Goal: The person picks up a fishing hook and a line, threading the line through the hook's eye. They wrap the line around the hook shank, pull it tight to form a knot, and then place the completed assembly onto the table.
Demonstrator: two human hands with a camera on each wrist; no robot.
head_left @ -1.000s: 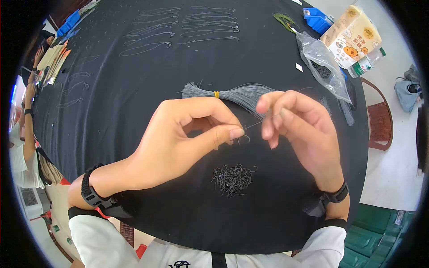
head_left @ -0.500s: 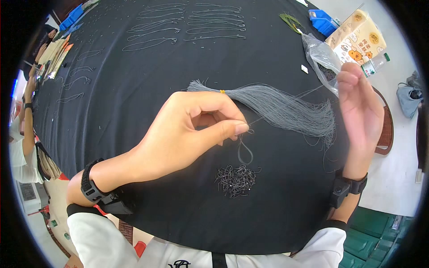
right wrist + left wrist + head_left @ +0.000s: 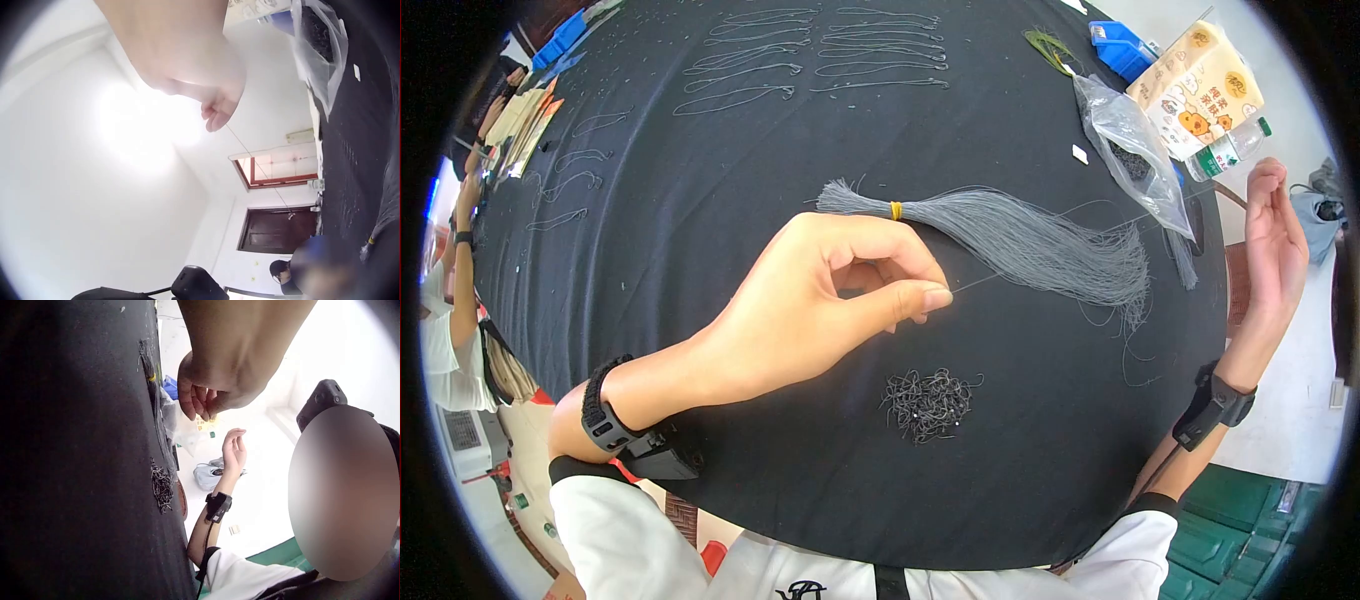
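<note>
My left hand [image 3: 840, 290] pinches a thin grey fishing line [image 3: 975, 284] between thumb and fingertips above the table; what its fingertips cover is hidden. From there the line runs up and right, pulled straight, to my right hand [image 3: 1276, 240], which is raised beyond the table's right edge. In the right wrist view the fishing line [image 3: 256, 159] leaves the right fingertips and has a small knot-like end [image 3: 291, 215]. Below the left hand lies a pile of small dark fish hooks [image 3: 930, 405]. Behind it stretches a bundle of grey line [image 3: 1030, 245], tied with a yellow band [image 3: 896, 210].
Looped line pieces [image 3: 880, 55] lie in rows at the far side, others at left. At the right back are a plastic bag [image 3: 1135, 150], tissue pack [image 3: 1197, 90], bottle [image 3: 1230, 150] and blue bin [image 3: 1120, 50]. Another person's arm [image 3: 466, 260] shows at far left.
My right hand has moved away to the right, drawing the line out straight. The hanging loop below my left fingertips has gone; the left hand has barely moved.
</note>
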